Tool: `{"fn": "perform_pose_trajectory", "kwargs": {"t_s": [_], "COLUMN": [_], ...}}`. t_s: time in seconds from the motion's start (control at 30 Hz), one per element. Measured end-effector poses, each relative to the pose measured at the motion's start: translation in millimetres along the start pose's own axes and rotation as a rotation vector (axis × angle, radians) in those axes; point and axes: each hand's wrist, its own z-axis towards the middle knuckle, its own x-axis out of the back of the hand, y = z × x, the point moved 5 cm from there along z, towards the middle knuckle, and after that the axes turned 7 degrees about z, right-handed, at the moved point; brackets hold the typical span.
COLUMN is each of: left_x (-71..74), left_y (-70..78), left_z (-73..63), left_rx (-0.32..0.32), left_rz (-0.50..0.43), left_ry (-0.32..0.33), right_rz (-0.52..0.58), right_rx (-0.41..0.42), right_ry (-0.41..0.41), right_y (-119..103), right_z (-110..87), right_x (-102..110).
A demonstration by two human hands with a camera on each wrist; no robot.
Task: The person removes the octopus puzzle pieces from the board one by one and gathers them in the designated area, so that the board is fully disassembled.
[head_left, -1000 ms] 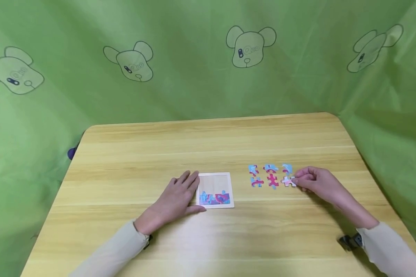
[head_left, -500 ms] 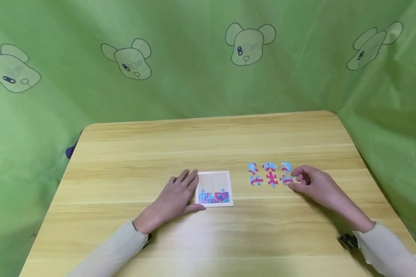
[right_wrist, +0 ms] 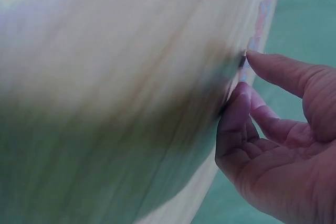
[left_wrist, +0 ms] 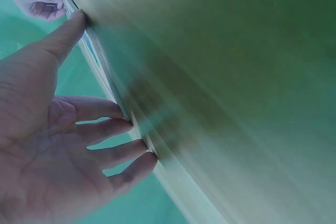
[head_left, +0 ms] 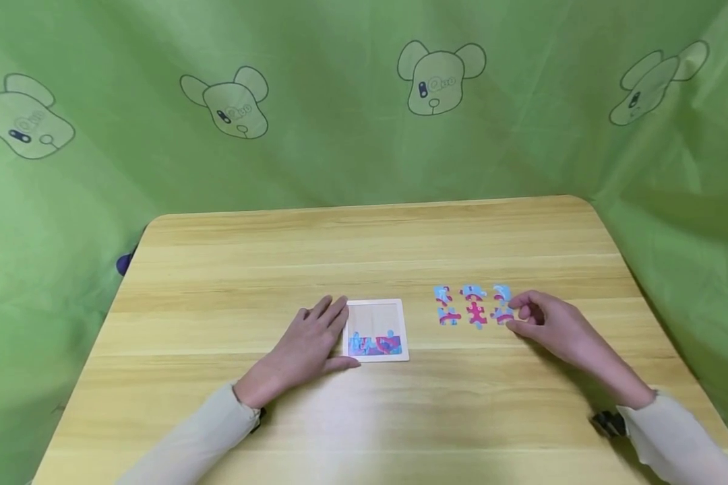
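A small square puzzle frame [head_left: 405,330] lies flat on the table, with joined blue, pink and purple pieces [head_left: 375,345] along its near side. My left hand [head_left: 306,340] rests at its left edge, fingers stretched out and thumb along the near corner. To the right, loose jigsaw pieces lie in two rows of three, among them a pink one [head_left: 476,312] in the near row's middle. My right hand [head_left: 549,327] pinches the near row's rightmost puzzle piece [head_left: 501,315] between thumb and bent index finger. In the right wrist view, the fingertips [right_wrist: 252,56] are at the piece's dark edge.
The wooden table [head_left: 364,417] reaches to a green curtain [head_left: 334,155] with printed bear heads behind it. Other loose pieces, such as a blue and pink one [head_left: 472,292], lie close to the right hand. A dark blue object [head_left: 123,264] shows past the left edge.
A second ago the right hand's puzzle piece looked pale and shiny; now it lies flatter, with its colours showing. The right thumb has shifted slightly toward the near side. The left hand stays put.
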Motion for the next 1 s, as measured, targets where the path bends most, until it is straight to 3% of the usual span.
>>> {"fn": "perform_pose_trajectory", "kwargs": {"t_s": [0.27, 0.53, 1.0], "left_x": [1.8, 2.3, 3.2], "left_y": [-2.9, -4.4, -4.0], "left_z": [1.0, 2.8, 2.6], "left_rx": [-0.014, -0.028, -0.022], "left_rz": [0.006, 0.024, 0.010], "left_ry": [0.008, 0.006, 0.009], "right_rz": [0.041, 0.102, 0.316], "right_rx": [0.033, 0.051, 0.129], "right_ry": [0.007, -0.049, -0.135], "right_y": [-23, -48, -92], "right_z": [-6.6, -2.3, 17.4], "right_x": [-5, -20, -74]}}
